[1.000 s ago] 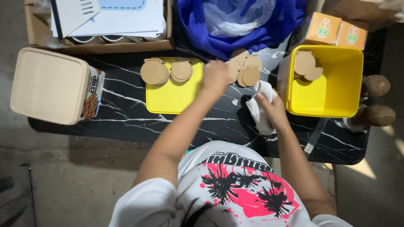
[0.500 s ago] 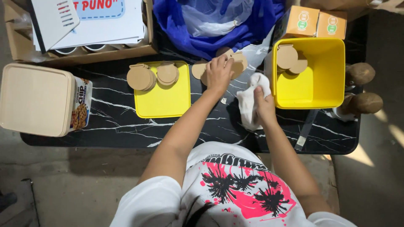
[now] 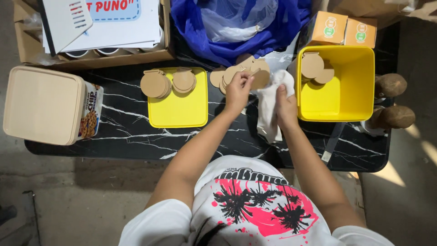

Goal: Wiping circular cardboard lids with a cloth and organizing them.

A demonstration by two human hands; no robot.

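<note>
Holding a round tan wooden disc [image 3: 260,78] pinched in the fingers, the left hand [image 3: 237,89] lifts it just above the black marbled bench [image 3: 123,132], while the right hand [image 3: 284,104] is closed on a crumpled white cloth [image 3: 269,107] just beside the disc. Under and behind the left hand lies a loose heap of similar tan discs [image 3: 227,75] on the bench. To the left, a flat yellow plastic lid [image 3: 178,107] carries two short stacks of discs [image 3: 166,83] along its far edge (most of its surface is bare). To the right, a deep yellow plastic tub [image 3: 339,98] holds a few more discs [image 3: 316,68] in its far left corner. Judging by these piles, some discs are sorted onto the lid and into the tub, and the heap between them is left to handle. A beige lidded box [image 3: 43,104] sits at the far left.
</note>
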